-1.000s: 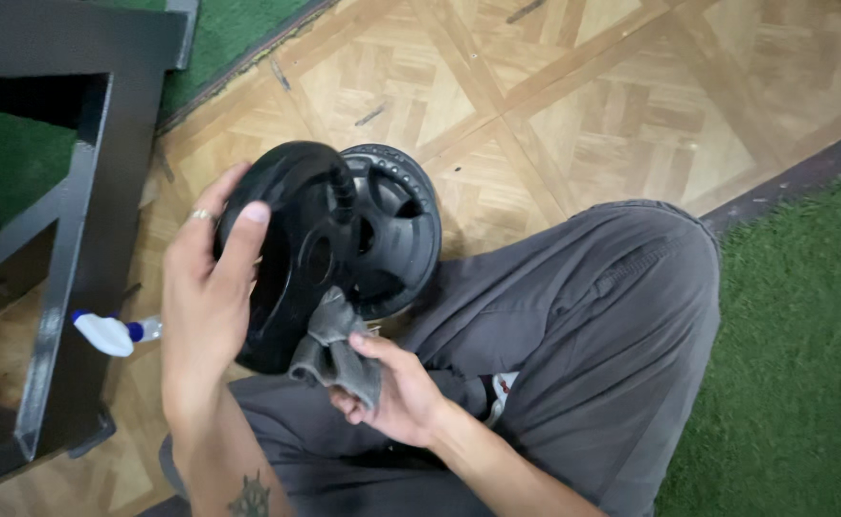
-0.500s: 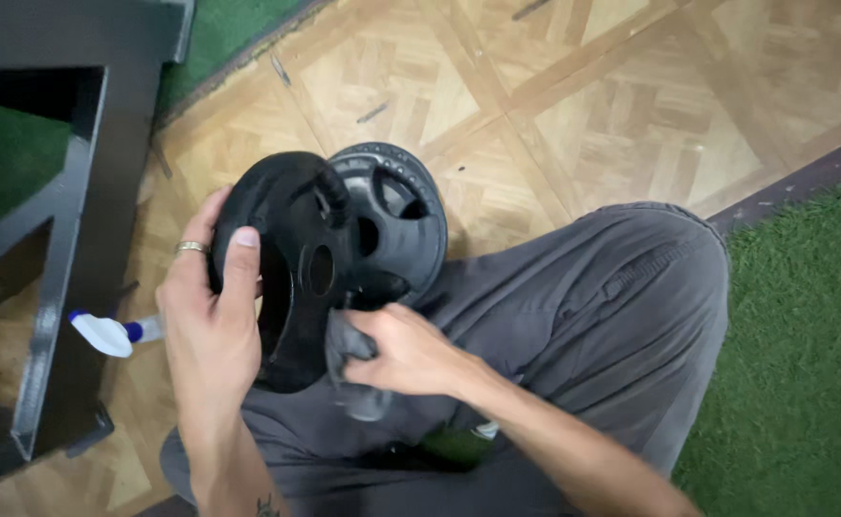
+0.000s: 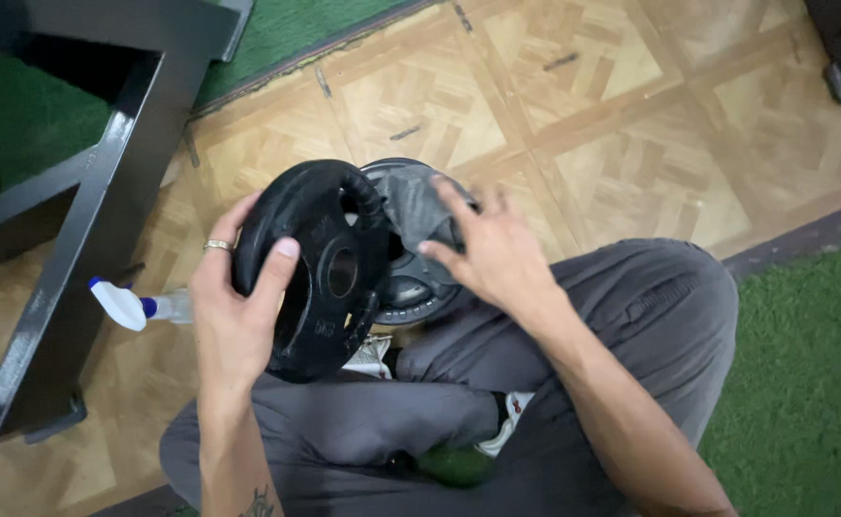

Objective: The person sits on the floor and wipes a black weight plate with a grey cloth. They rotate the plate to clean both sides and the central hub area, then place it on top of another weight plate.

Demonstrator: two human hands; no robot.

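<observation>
My left hand [image 3: 238,306] grips a black weight plate [image 3: 320,268] by its rim and holds it tilted upright over my lap. A second black plate [image 3: 418,287] lies flat on the floor just behind it. My right hand [image 3: 492,251] presses a grey cloth [image 3: 413,206] against the top of the upright plate, fingers spread over the cloth. There is a ring on one finger of the left hand. I sit cross-legged in grey trousers [image 3: 631,325].
A white and blue spray bottle [image 3: 133,306] lies on the wooden parquet floor [image 3: 583,124] at my left. A black metal frame [image 3: 85,220] stands at the left. Green turf [image 3: 803,383] borders the floor at right and top left. A green object [image 3: 454,466] sits by my foot.
My right hand has moved the grey cloth from the bottom of the upright plate up to its top edge. The left hand has kept its hold on the plate.
</observation>
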